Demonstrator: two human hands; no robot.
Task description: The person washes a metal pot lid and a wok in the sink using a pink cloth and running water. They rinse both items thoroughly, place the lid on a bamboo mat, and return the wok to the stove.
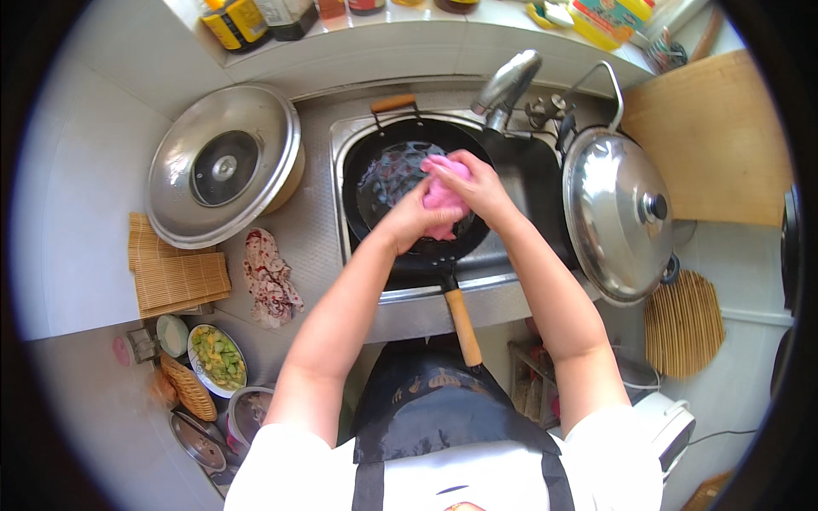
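Both my hands are closed around a bunched pink cloth (442, 195) above a black wok (415, 252). My left hand (409, 217) grips its lower left side, and my right hand (479, 185) holds its upper right side. Water (393, 172) with light reflections lies in the wok. The wok rests over a steel sink (335, 166), its wooden handle (464, 326) pointing towards me and a small wooden grip (393, 103) on its far side. Behind it stands a chrome faucet (511, 83). The palm sides of my hands are hidden.
A large steel lid (617, 217) leans at the sink's right; another lid (172, 166) covers a basin at left. A patterned cloth (268, 274) and bamboo mats (182, 281) lie on the left counter, near a plate of food (218, 361). Bottles (236, 25) line the back ledge.
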